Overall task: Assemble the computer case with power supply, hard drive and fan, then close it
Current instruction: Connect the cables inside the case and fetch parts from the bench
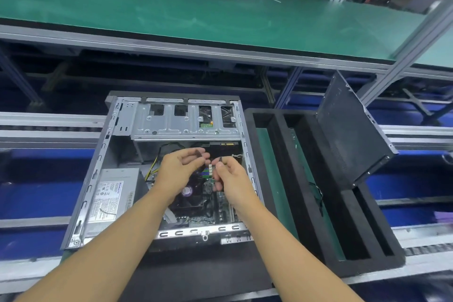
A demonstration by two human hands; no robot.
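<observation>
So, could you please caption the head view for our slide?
Left hand and right hand pinch a dark cable above the open computer case, power supply fitted, side panel set aside.

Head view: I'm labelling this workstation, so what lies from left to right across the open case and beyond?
power supply → left hand → right hand → side panel, leaning in the foam tray

The computer case (98, 162) lies open on the table (208, 274), with the power supply (112, 198) near-left and the drive cage (181, 122) across the far end. Above the motherboard (208, 213) the 2 hands nearly meet: the left hand (180, 174) pinches a small dark piece (198, 154), the right hand (232, 179) another, both too small to identify. At right, the side panel (350, 135) leans in a black foam tray (277, 144).
</observation>
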